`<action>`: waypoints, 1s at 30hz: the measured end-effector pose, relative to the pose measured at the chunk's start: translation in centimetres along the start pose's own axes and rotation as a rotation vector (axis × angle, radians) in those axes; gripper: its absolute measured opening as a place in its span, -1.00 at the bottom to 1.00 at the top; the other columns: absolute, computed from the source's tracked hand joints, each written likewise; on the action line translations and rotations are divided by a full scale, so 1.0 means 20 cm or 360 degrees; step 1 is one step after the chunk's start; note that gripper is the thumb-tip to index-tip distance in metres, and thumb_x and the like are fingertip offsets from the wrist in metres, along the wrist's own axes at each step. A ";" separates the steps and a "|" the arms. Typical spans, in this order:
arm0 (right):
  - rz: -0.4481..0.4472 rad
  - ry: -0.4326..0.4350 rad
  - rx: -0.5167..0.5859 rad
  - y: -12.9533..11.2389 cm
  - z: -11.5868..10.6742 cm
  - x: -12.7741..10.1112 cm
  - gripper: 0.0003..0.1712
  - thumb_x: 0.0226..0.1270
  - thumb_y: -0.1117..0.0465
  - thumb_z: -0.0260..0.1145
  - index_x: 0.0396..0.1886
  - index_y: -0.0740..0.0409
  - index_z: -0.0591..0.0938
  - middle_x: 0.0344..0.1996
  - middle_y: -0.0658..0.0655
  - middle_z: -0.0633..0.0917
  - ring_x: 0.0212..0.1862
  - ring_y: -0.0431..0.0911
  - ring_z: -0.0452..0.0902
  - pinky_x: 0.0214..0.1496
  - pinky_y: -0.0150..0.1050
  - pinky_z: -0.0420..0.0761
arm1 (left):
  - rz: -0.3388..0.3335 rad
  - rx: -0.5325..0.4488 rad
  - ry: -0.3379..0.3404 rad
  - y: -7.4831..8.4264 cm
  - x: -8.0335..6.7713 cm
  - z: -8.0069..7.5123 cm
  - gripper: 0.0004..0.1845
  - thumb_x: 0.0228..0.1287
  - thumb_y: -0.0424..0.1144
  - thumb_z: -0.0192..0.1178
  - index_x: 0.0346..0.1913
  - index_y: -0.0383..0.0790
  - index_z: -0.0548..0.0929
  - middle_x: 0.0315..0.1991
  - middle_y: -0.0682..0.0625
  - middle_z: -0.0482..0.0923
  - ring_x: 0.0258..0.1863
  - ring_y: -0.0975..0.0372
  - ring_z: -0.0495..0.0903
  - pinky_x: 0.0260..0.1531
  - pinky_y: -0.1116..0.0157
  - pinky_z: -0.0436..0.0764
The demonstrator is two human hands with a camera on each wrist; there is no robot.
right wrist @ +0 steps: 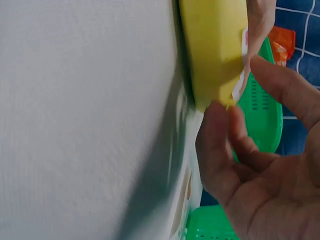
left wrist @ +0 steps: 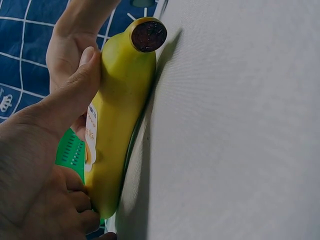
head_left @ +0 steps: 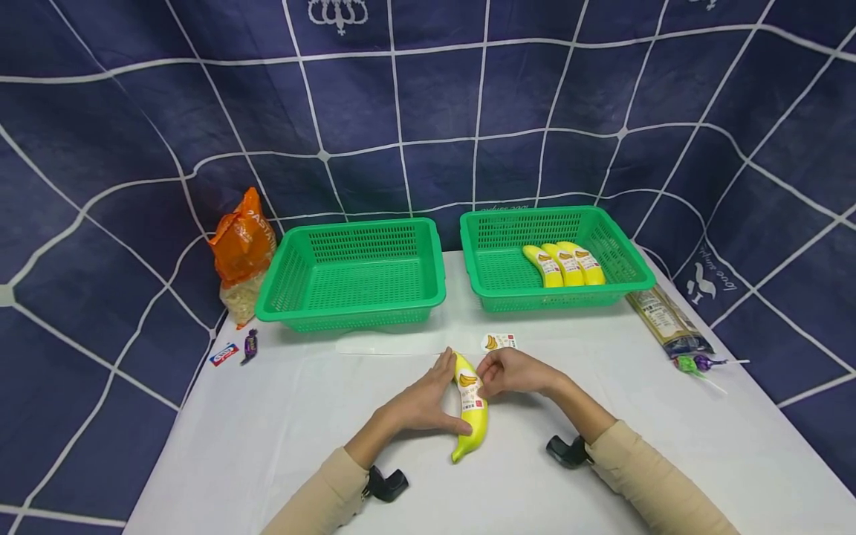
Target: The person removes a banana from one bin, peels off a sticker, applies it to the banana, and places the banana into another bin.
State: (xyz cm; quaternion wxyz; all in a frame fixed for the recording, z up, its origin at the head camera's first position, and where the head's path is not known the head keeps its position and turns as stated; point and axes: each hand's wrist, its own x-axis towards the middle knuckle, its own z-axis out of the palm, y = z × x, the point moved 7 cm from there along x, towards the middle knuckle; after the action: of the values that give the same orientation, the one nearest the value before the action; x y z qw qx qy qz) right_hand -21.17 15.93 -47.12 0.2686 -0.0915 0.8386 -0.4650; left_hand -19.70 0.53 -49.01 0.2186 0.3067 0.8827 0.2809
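Note:
A yellow banana, with a printed label on its upper side, lies on the white table in the head view. My left hand holds it from the left, with the thumb near the stem end and the fingers towards the far end. From the right, my right hand touches the banana beside the label. In the right wrist view its bent fingers meet the banana's side, and the thumb stands apart from them near the label's edge. The left wrist view shows the banana's dark stem end.
Beyond the hands stand a left green basket and a right green basket with 3 labelled bananas. A label sheet lies in front. Left are a pasta bag and wrapped sweets; right, a packet and lollipops.

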 end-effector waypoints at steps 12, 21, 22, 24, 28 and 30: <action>0.0129 0.0076 -0.0043 0.02 0.03 0.04 -0.39 0.09 0.12 0.48 0.06 0.37 0.52 -0.38 0.07 0.72 -0.36 -0.17 0.61 -0.22 -0.32 0.62 | 0.0022 -0.0028 0.0001 0.00 -0.01 0.00 0.42 -0.15 0.35 0.43 0.55 -0.29 -0.22 0.59 -0.10 -0.43 0.58 0.06 -0.24 0.52 0.02 0.05; 0.0133 0.0107 0.0009 0.03 0.05 0.05 -0.54 0.09 0.09 0.48 -0.13 0.34 0.61 -0.43 0.08 0.73 -0.42 -0.17 0.62 -0.30 -0.30 0.67 | 0.0012 -0.0030 -0.0004 0.00 -0.02 0.01 0.41 -0.12 0.34 0.42 0.55 -0.28 -0.24 0.59 -0.10 -0.45 0.59 0.07 -0.26 0.52 0.01 0.05; 0.0131 0.0112 0.0011 0.03 0.05 0.05 -0.54 0.09 0.10 0.48 -0.14 0.34 0.61 -0.42 0.08 0.73 -0.42 -0.18 0.62 -0.31 -0.30 0.67 | 0.0009 -0.0032 -0.0006 0.00 -0.02 0.01 0.41 -0.12 0.34 0.42 0.55 -0.28 -0.25 0.59 -0.10 -0.45 0.58 0.06 -0.25 0.52 0.01 0.05; 0.0131 0.0116 0.0018 0.03 0.05 0.06 -0.54 0.09 0.11 0.47 -0.13 0.36 0.62 -0.41 0.09 0.73 -0.42 -0.17 0.63 -0.31 -0.30 0.68 | 0.0009 -0.0029 -0.0012 0.00 -0.02 0.01 0.41 -0.11 0.35 0.41 0.55 -0.28 -0.25 0.59 -0.10 -0.45 0.58 0.06 -0.25 0.52 0.01 0.06; 0.0133 0.0132 0.0023 0.04 0.05 0.06 -0.55 0.09 0.12 0.47 -0.12 0.37 0.62 -0.41 0.10 0.73 -0.43 -0.17 0.63 -0.33 -0.31 0.67 | 0.0016 -0.0018 -0.0019 0.00 -0.01 0.00 0.36 -0.05 0.36 0.36 0.55 -0.27 -0.24 0.59 -0.09 -0.44 0.58 0.05 -0.22 0.51 0.01 0.08; 0.0140 0.0140 0.0030 0.04 0.04 0.06 -0.55 0.08 0.12 0.47 -0.13 0.36 0.63 -0.42 0.10 0.73 -0.44 -0.18 0.62 -0.34 -0.32 0.67 | 0.0016 -0.0016 -0.0008 0.00 -0.01 -0.01 0.32 0.00 0.36 0.33 0.56 -0.28 -0.22 0.60 -0.10 -0.40 0.58 0.06 -0.21 0.51 0.02 0.09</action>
State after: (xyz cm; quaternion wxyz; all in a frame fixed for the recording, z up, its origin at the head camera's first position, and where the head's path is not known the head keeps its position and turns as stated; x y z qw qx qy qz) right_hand -21.67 15.24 -48.64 0.2525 -0.0316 0.8483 -0.4643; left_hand -19.69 0.34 -48.80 0.2211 0.3106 0.8792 0.2857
